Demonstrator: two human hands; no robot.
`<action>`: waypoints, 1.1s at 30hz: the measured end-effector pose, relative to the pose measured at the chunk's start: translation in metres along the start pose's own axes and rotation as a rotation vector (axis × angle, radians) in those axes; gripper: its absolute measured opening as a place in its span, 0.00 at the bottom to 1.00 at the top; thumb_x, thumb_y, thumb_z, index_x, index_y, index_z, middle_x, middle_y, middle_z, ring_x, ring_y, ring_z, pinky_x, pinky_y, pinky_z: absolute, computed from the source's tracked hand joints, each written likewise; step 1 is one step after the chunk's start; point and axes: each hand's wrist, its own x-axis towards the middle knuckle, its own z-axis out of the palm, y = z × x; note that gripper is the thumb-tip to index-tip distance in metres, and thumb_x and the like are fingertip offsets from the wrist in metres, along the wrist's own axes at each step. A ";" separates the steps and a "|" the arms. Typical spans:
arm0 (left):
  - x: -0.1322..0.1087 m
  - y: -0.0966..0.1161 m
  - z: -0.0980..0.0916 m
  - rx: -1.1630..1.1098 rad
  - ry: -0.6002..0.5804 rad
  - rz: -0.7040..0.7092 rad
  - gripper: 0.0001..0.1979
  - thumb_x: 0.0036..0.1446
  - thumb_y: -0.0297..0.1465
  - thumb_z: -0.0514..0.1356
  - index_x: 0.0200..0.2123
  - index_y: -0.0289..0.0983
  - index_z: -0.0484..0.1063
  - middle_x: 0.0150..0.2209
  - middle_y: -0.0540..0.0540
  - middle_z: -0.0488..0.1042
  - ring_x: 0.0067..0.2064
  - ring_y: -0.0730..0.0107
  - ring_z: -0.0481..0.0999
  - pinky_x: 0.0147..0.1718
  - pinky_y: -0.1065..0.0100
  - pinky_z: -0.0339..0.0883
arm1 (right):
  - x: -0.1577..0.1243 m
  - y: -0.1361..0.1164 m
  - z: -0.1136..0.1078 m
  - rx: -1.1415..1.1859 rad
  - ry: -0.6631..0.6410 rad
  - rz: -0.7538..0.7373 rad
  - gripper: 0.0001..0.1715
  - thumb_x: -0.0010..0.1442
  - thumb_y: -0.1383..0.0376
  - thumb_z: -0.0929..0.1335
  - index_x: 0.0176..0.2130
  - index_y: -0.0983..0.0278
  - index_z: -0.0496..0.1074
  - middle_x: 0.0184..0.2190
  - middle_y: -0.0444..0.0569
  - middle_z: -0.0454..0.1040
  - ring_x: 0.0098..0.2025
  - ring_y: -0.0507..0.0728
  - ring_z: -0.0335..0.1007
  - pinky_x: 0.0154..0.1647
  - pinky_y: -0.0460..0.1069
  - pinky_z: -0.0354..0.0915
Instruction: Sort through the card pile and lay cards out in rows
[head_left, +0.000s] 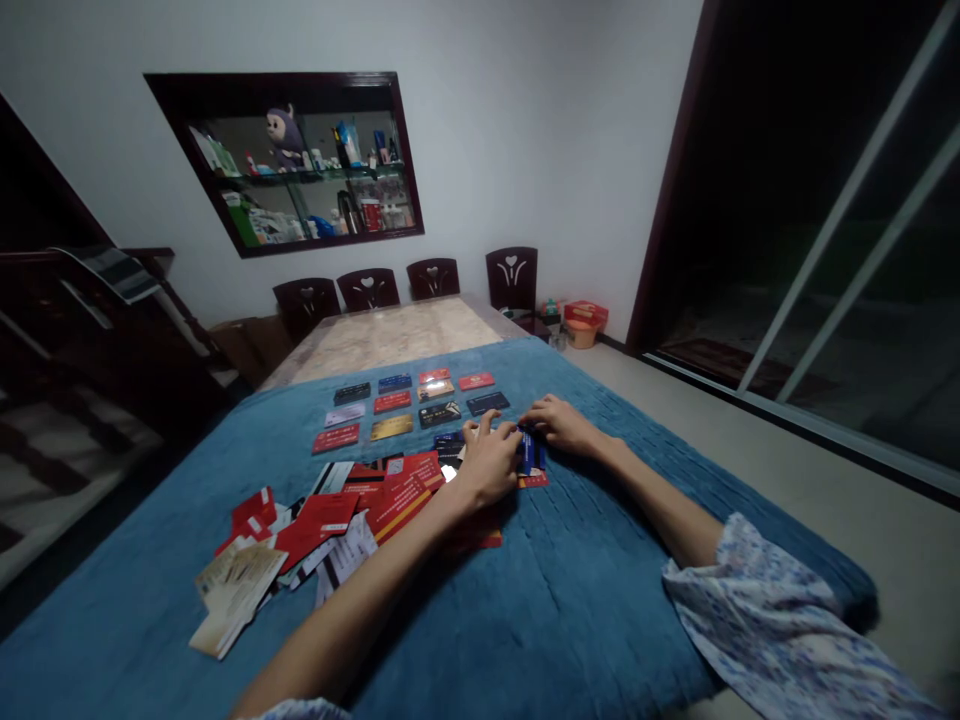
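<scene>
My left hand [491,462] rests over a pile of cards, its fingers curled down on them. Beside it, my right hand [559,422] touches the upper edge of a blue card [534,455], fingers bent; whether it grips the card is hidden. Beyond my hands, several cards lie in rows on the blue cloth, among them a gold card [391,427], a red card [336,438] and a dark card [487,403]. Red paper sleeves [405,495] spread out under and left of my left forearm. Beige papers [238,590] and white slips [349,552] lie further left.
The blue cloth [600,600] covers the near part of a marble-topped table [397,335]. Dark chairs [512,278] stand at its far end. A wall shelf [322,175] holds a plush toy and bottles. An orange bucket [581,333] sits on the floor at the right.
</scene>
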 end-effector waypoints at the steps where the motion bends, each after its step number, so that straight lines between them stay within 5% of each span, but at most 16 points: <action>1: -0.002 0.002 0.000 0.006 -0.013 0.022 0.19 0.57 0.25 0.55 0.51 0.43 0.71 0.59 0.43 0.69 0.67 0.45 0.50 0.57 0.38 0.49 | -0.001 0.001 0.001 0.003 0.003 -0.011 0.25 0.58 0.77 0.64 0.51 0.61 0.77 0.45 0.53 0.75 0.46 0.59 0.63 0.47 0.51 0.59; 11: -0.004 -0.001 -0.003 0.045 -0.035 0.070 0.15 0.55 0.24 0.57 0.43 0.42 0.78 0.51 0.41 0.75 0.65 0.45 0.54 0.58 0.40 0.48 | -0.010 0.002 0.003 0.031 0.017 -0.047 0.30 0.53 0.79 0.64 0.53 0.62 0.75 0.40 0.52 0.75 0.43 0.58 0.64 0.47 0.51 0.58; 20: -0.007 0.000 -0.006 0.077 0.040 0.040 0.14 0.58 0.41 0.59 0.38 0.40 0.80 0.44 0.38 0.78 0.58 0.45 0.60 0.56 0.42 0.50 | -0.012 -0.001 0.001 0.060 0.011 -0.071 0.29 0.52 0.76 0.64 0.52 0.64 0.76 0.37 0.51 0.75 0.41 0.58 0.64 0.47 0.51 0.59; 33: -0.007 0.001 -0.014 0.044 -0.069 0.020 0.12 0.54 0.35 0.61 0.41 0.39 0.78 0.48 0.39 0.76 0.58 0.47 0.60 0.53 0.45 0.54 | -0.019 -0.007 -0.010 0.112 -0.018 -0.110 0.33 0.46 0.73 0.66 0.53 0.64 0.76 0.45 0.55 0.73 0.47 0.61 0.64 0.53 0.56 0.60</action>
